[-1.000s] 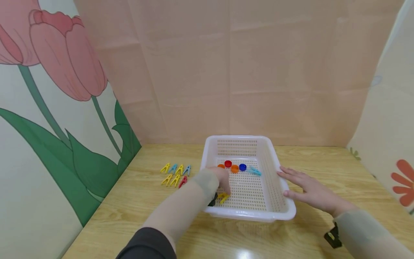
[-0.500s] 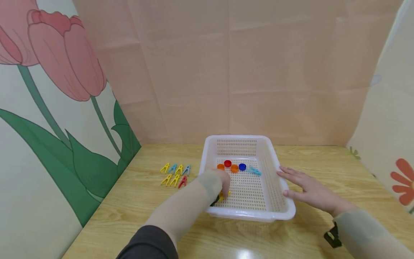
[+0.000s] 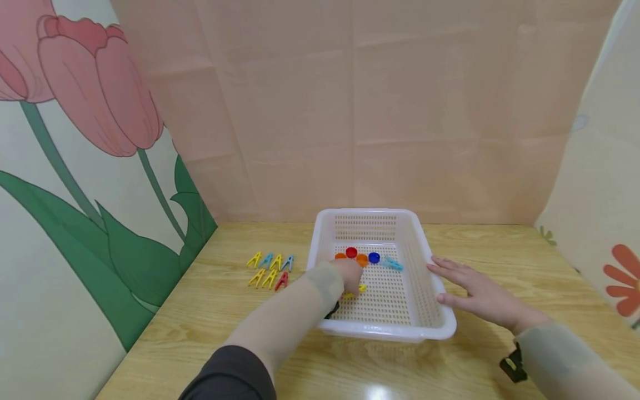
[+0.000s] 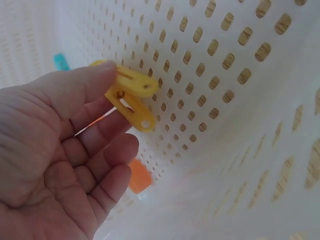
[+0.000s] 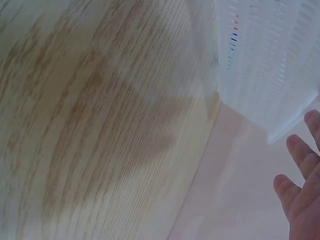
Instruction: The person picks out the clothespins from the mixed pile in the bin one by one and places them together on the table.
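Observation:
My left hand [image 3: 349, 275] reaches down inside a white slotted plastic basket [image 3: 385, 333]. Between thumb and fingers it pinches a yellow clothespin [image 4: 139, 86], seen closely in the left wrist view with its two handle ends pointing away from the palm. My right hand [image 3: 482, 297] touches the basket's right rim, fingers extended. Further back on the basket floor lie a red bottle cap [image 3: 351, 252], a blue bottle cap [image 3: 374, 258], two orange ones, and a light-blue clothespin [image 3: 393, 264]. My left hand partly covers the orange caps.
Left of the basket, two rows of clothespins lie on the wooden table [image 3: 200, 328]: several yellow ones [image 3: 276, 262], two blue ones [image 3: 288, 263] and a red one [image 3: 281, 281]. A pinkish cloth [image 3: 350, 111] hangs behind, and a flower-patterned wall [image 3: 75, 194] stands at left.
My left hand has closed on the yellow clothespin and shifted it slightly away from the basket's near wall. My right hand has stayed at the rim.

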A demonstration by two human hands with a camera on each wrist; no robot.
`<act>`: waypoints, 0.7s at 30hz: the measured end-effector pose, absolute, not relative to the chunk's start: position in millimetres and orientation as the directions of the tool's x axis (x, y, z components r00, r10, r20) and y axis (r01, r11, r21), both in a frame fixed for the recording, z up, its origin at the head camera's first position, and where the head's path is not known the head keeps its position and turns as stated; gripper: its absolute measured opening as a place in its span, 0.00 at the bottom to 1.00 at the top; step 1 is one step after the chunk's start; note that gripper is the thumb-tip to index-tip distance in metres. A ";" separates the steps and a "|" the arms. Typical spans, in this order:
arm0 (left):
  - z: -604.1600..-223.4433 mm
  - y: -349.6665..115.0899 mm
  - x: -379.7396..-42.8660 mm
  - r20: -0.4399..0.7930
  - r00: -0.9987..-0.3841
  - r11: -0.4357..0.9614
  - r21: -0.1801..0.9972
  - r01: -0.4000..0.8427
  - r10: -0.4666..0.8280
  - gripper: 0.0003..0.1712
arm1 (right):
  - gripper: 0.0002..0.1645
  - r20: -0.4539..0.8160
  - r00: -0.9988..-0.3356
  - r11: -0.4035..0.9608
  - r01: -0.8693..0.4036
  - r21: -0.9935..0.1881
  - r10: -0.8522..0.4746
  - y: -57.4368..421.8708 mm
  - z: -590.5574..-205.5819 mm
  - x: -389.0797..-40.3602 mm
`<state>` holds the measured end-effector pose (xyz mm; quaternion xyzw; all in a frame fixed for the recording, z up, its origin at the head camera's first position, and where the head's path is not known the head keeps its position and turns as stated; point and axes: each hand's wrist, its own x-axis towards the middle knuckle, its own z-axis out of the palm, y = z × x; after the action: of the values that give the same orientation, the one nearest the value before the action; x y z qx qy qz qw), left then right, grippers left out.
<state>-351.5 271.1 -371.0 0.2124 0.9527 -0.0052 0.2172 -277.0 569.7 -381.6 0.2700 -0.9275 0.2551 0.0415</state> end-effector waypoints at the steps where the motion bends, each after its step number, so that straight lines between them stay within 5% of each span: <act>1: -370.9 271.1 -351.2 -0.415 -0.816 0.910 0.077 0.408 0.401 0.13 | 0.38 0.213 -0.851 0.724 -0.521 -0.452 -0.480 570.0 -381.6 -277.2; 11: -371.6 270.8 -353.3 -0.444 -0.854 0.960 0.060 0.275 0.273 0.26 | 0.38 0.223 -0.845 0.720 -0.531 -0.447 -0.485 570.0 -382.5 -277.5; 21: -369.6 269.5 -353.2 -0.495 -0.847 0.981 0.088 0.175 0.195 0.15 | 0.38 0.215 -0.850 0.719 -0.522 -0.459 -0.480 570.2 -382.4 -277.1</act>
<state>-353.2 269.5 -369.6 0.0962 0.9607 0.0196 0.2596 -277.1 570.2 -382.4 0.2707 -0.9262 0.2595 0.0403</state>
